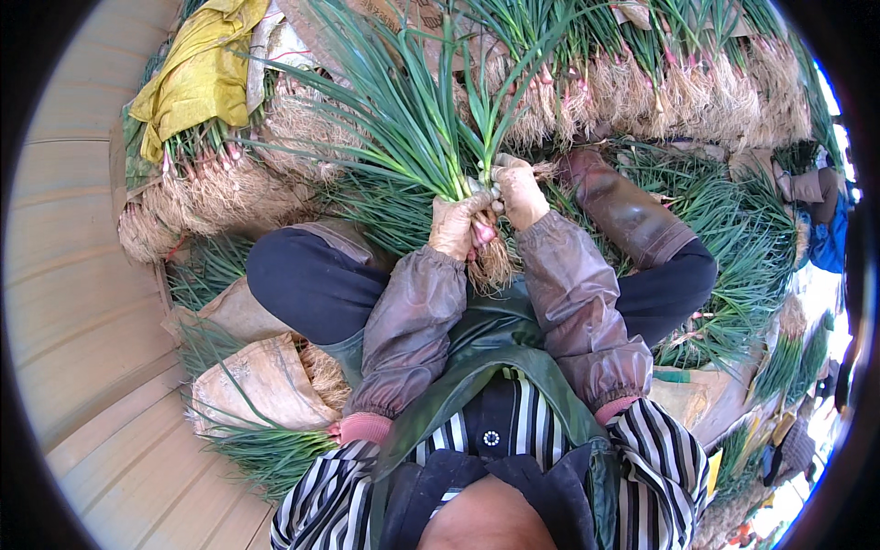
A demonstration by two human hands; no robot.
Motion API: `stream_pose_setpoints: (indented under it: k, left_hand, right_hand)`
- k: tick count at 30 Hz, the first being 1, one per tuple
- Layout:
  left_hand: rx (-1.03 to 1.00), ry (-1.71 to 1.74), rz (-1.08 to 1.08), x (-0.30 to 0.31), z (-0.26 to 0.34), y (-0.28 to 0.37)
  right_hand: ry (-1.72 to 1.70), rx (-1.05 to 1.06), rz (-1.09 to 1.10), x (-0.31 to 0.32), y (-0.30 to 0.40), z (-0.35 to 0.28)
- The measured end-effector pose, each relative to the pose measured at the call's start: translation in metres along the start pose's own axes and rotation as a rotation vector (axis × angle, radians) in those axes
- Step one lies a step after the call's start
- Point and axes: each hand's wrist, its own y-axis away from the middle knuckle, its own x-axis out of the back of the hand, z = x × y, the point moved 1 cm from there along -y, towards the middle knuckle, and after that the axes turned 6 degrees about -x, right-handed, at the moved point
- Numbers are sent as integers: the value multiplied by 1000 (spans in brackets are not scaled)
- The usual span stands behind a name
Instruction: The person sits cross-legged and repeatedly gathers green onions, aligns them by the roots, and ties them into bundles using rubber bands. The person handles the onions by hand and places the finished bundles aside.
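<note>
My left hand (450,223), in a soiled pale glove, grips a bunch of green garlic plants (419,141) around the stems, just above the bulbs. Pink bulbs (484,232) and tan roots (493,265) hang below that fist, and long green leaves fan out away from me. My right hand (521,191), gloved likewise, touches the bunch from the right. Its fingers close on a separate green garlic stalk (489,141), whose roots (545,170) stick out to the right. Where the two hands meet, the fingertips partly hide the stems.
Root-end-forward bundles (715,89) line the upper right; more bundles (213,192) lie under a yellow sack (206,75). Loose green plants (735,240) spread by my right knee. A woven sack (261,388) lies left, near a ribbed wall (89,275). Another person's sleeve (810,185) shows at right.
</note>
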Motion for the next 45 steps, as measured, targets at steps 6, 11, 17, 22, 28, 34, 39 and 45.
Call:
stream_pose_setpoints:
  k: [6, 11, 17, 22, 28, 34, 39, 45]
  left_hand:
    - [96, 258, -143, 8, 3, -2]
    - [57, 309, -122, 17, 4, -2]
    - [182, 305, -338, 16, 9, -3]
    - [159, 451, -433, 5, 15, 2]
    - [290, 353, -482, 18, 12, 0]
    - [263, 531, -526, 13, 13, 4]
    - [185, 377, -454, 7, 27, 3]
    - [64, 158, -33, 13, 24, -1]
  right_hand:
    - [-23, 549, 373, 101, -58, 19]
    - [1438, -656, -345, 108, 34, -10]
    - [356, 310, -319, 37, 40, -76]
    - [-223, 296, -697, -1, 7, -47]
    - [154, 340, -537, -6, 29, -49]
    - [357, 342, -583, 6, 51, -45]
    - [1278, 1026, -80, -6, 65, -60]
    - [1125, 1480, 640, 23, 99, -64]
